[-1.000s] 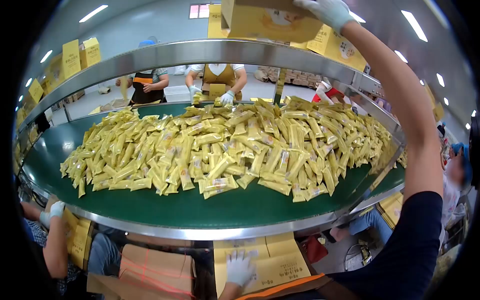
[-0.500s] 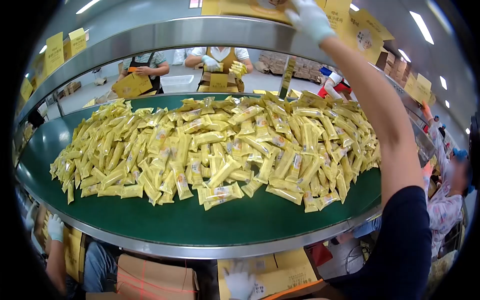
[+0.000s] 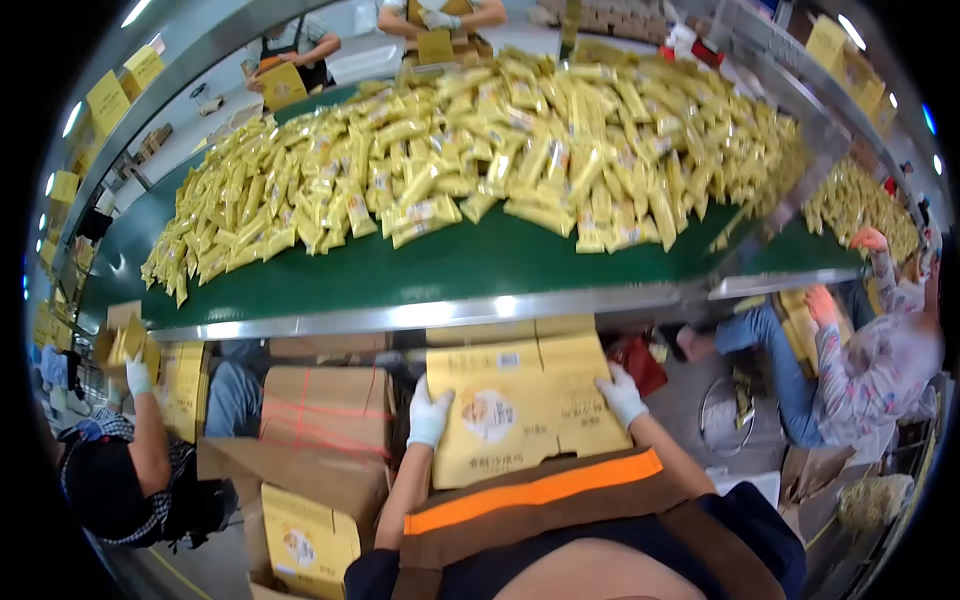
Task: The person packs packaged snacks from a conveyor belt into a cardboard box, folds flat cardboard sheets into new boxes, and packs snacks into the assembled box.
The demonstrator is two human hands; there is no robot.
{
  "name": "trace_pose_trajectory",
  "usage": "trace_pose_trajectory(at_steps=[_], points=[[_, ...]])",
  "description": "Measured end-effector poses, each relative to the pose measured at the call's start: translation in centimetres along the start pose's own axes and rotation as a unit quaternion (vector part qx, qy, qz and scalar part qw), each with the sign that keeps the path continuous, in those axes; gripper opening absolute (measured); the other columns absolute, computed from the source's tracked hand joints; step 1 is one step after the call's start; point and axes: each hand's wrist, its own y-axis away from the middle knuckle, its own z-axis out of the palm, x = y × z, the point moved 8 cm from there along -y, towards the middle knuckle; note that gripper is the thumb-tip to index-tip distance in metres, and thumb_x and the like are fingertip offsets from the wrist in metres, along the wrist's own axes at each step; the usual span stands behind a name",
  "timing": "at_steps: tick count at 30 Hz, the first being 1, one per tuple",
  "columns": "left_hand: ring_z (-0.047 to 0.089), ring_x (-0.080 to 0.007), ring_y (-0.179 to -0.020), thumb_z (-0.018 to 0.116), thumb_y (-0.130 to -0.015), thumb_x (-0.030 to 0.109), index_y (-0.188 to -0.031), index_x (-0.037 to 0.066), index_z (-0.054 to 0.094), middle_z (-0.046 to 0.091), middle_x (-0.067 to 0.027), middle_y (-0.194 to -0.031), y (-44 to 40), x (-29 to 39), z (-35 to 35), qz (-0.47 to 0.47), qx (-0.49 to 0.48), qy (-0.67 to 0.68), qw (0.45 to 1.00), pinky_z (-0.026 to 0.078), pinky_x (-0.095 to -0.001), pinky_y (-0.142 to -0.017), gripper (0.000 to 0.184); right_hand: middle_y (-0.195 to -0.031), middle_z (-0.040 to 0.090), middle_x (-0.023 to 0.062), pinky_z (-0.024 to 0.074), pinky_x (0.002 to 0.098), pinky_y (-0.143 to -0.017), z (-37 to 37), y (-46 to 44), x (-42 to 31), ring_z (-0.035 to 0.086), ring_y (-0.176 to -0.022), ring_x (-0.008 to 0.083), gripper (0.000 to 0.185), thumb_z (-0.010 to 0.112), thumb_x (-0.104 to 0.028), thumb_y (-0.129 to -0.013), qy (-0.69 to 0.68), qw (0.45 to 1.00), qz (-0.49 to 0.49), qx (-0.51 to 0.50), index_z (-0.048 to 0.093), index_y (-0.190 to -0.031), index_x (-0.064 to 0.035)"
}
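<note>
Grip: white-gloved left hand [image 3: 430, 414] and white-gloved right hand [image 3: 624, 394] curl closed on opposite sides of a flat yellow printed cardboard carton [image 3: 525, 405].
Carton: between brown orange-banded apron [image 3: 535, 491] and steel-rimmed green worktop [image 3: 430, 275].
Worktop: heaped with shiny yellow packets [image 3: 490, 150].

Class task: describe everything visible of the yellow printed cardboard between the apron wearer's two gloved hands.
The yellow cardboard looks flat and stiff, printed with dark characters, a round white emblem and, near its far edge, a small pale patch. A dark notch shows at its near edge, by the apron's orange band. The left hand and right hand hold opposite sides. Whether it is one layer or several is unclear.
</note>
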Motion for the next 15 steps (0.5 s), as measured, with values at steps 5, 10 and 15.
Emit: trace_pose_trajectory(at_steps=[5, 10, 15], points=[[0.063, -0.0226, -0.106, 0.063, -0.089, 0.01, -0.136, -0.001, 0.048, 0.066, -0.0158, -0.118, 2.2, 5.7, -0.1, 0.089, 0.022, 0.005, 0.996, 0.048, -0.033, -0.093, 0.051, -0.125, 0.062, 0.0178, 0.0428, 0.035, -0.102, -3.1, 4.3, -6.3, 0.058, -0.117, 0.0271, 0.052, 0.056, -0.008, -0.09, -0.091, 0.973, -0.18, 0.112, 0.045, -0.14, -0.0019], [0.065, -0.0262, -0.104, 0.065, -0.087, 0.019, -0.133, 0.002, 0.052, 0.067, -0.0164, -0.116, -0.8, 0.8, 1.7, -0.064, -0.025, 0.05, 0.996, 0.049, -0.0334, -0.091, 0.051, -0.122, 0.062, 0.0148, 0.0462, 0.0334, -0.095, -1.4, 0.8, -1.7, 0.06, -0.108, 0.024, 0.047, 0.061, -0.009, -0.089, -0.138, 0.987, -0.078, 0.037, 0.051, -0.133, 0.0019], [0.045, -0.0355, -0.13, 0.063, -0.083, 0.038, -0.14, 0.011, 0.047, 0.05, -0.0173, -0.141, 5.4, 8.0, 0.0, 0.133, 0.156, -0.294, 0.933, 0.034, -0.0442, -0.109, 0.065, -0.131, 0.057, 0.0195, 0.0435, 0.0357, -0.102, -3.4, 0.9, -2.5, 0.056, -0.12, 0.0275, 0.053, 0.064, -0.009, -0.087, 0.094, 0.975, -0.127, 0.154, 0.049, -0.136, 0.0051]])
